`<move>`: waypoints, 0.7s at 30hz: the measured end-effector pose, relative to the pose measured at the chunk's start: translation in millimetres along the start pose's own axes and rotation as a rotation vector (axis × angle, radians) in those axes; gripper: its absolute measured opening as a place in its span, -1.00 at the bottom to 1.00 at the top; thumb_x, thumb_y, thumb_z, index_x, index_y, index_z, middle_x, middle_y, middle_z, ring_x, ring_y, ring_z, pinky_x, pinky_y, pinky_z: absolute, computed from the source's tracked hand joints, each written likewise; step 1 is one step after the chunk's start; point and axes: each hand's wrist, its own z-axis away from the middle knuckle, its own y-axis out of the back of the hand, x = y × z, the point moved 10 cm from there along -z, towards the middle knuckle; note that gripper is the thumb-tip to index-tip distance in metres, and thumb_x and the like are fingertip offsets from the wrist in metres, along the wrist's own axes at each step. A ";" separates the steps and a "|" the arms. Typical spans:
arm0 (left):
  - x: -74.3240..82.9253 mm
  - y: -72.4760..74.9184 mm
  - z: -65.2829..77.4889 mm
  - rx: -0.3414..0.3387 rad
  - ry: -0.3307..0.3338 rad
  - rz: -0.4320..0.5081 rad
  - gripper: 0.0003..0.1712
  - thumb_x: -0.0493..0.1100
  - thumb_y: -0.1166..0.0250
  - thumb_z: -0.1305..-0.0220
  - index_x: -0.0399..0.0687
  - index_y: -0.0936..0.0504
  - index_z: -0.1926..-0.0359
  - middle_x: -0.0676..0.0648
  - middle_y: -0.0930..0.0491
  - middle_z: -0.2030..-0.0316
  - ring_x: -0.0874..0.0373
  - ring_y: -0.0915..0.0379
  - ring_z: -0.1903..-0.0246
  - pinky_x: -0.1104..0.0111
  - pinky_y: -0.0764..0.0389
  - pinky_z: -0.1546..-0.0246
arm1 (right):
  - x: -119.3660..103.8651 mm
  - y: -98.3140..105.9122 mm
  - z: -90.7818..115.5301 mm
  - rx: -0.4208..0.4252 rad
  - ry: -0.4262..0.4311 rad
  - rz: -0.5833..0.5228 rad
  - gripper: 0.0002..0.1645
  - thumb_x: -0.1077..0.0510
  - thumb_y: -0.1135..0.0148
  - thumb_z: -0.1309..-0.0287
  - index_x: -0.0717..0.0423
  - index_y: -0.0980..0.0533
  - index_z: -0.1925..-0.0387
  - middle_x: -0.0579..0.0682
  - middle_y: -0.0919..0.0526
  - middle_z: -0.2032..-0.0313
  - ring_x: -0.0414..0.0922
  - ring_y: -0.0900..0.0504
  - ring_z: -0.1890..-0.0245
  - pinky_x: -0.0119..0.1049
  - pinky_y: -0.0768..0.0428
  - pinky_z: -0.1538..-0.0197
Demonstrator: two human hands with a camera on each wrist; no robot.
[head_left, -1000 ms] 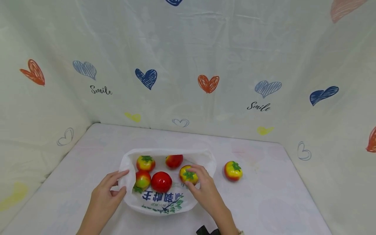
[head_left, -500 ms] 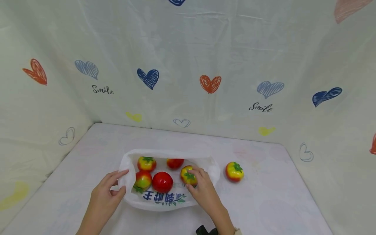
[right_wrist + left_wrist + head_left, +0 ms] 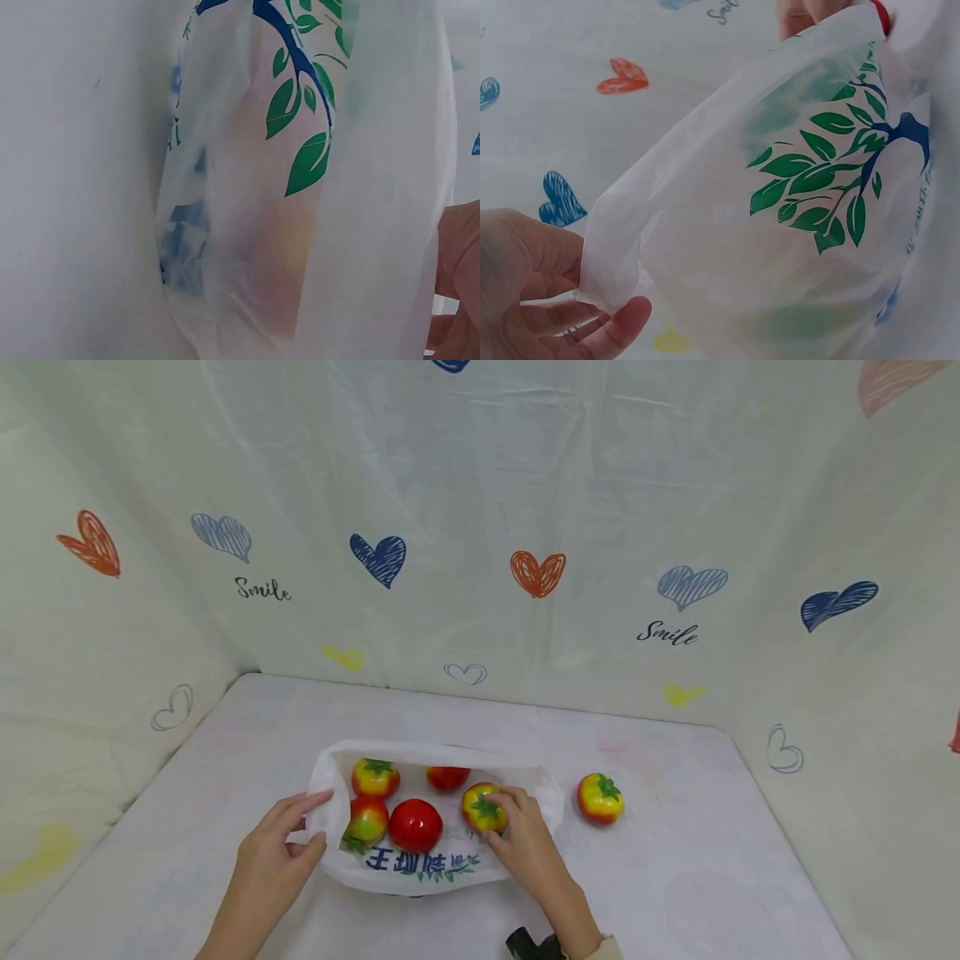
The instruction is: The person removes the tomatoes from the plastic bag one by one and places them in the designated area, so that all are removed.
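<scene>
A white plastic bag (image 3: 352, 878) with blue lettering and a green leaf print lies on its side, mouth open upward. My left hand (image 3: 270, 860) pinches its left rim between thumb and fingers; the left wrist view shows the bag's rim (image 3: 611, 262) in that grip. Inside the mouth, my right hand (image 3: 532, 843) holds a yellow-red tomato (image 3: 480, 807) with green leaves at its top. A plain red tomato (image 3: 416, 825), two yellow-red tomatoes (image 3: 375, 777) and a partly hidden red one (image 3: 447, 778) sit in the bag. Through the plastic, a reddish-yellow shape (image 3: 281, 255) shows in the right wrist view.
Another yellow-red tomato (image 3: 600, 798) stands on the white table (image 3: 705, 827), right of the bag. A black object (image 3: 534, 946) is at the right wrist. Behind the table hangs a pale curtain (image 3: 465, 485) printed with hearts.
The bag's near side has sunk, so less of its print shows, and its right rim has spread rightward. The right hand has shifted slightly right, still at the same tomato; the left keeps its grip.
</scene>
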 end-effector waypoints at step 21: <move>-0.7 -3.2 -1.3 -0.028 0.042 -0.005 -0.44 -0.33 -0.23 -0.13 -0.10 -0.42 -0.21 -0.27 -0.34 -0.15 -0.03 -0.44 0.13 0.39 -0.66 0.27 | 12.6 -19.9 -15.7 0.004 0.003 0.015 -0.39 0.18 -0.36 0.01 0.03 -0.36 -0.10 0.17 -0.33 -0.17 0.09 -0.40 -0.13 0.00 -0.50 -0.14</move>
